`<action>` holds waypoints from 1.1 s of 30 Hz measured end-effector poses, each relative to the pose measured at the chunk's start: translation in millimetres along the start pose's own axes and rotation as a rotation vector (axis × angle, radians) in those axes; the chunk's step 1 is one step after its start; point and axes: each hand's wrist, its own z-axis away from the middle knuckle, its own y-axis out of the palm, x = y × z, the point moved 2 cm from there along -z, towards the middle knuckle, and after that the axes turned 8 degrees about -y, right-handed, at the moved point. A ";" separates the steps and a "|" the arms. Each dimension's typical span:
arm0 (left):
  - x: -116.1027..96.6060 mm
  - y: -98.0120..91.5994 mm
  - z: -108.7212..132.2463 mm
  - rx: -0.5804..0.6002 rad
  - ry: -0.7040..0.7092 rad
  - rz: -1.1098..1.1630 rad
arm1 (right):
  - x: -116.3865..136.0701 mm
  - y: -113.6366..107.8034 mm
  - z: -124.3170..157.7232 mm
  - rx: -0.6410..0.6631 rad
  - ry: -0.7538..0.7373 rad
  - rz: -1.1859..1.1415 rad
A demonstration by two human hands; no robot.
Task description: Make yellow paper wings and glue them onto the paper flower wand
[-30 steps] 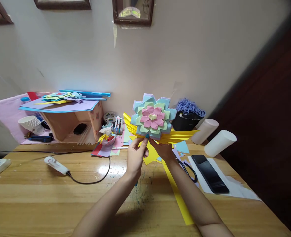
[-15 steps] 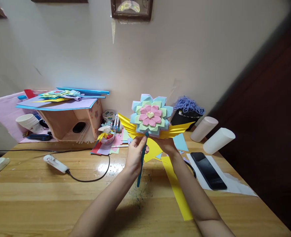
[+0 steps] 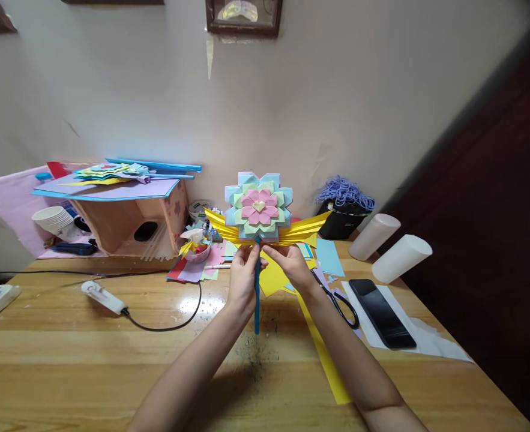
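Note:
Upright before me is a layered paper flower (image 3: 259,206), blue, green and pink with a pale yellow heart at its centre. Pleated yellow paper leaves (image 3: 308,229) fan out on both sides below it. Its blue stem (image 3: 257,300) hangs down over the table. My left hand (image 3: 245,276) is closed on the top of the stem, thumb in front. My right hand (image 3: 294,267) pinches at the base of the leaves, beside the stem, its thumb and forefinger near the joint; its other fingers are partly hidden behind.
Right of my hands lie black-handled scissors (image 3: 343,306), a phone (image 3: 382,312) and two white rolls (image 3: 402,258). A yellow paper strip (image 3: 325,354) runs under my right forearm. At left stand a pink box (image 3: 174,222) and a glue gun (image 3: 102,297) with its cord.
The flower has moved left and turned upright, its stem now nearly vertical. My right hand has come from behind the leaves to the stem's top. The scissors show more fully.

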 end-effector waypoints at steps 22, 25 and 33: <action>-3.4 -5.8 -14.6 0.133 0.116 -0.218 | 5.4 -14.5 -1.4 -0.025 0.076 -0.058; -8.8 -6.5 -17.6 0.164 0.130 -0.253 | 6.4 -15.1 -0.2 -0.013 0.110 -0.056; -12.8 -22.1 -36.3 0.192 0.159 -0.322 | 7.7 -8.7 2.7 0.065 0.189 -0.135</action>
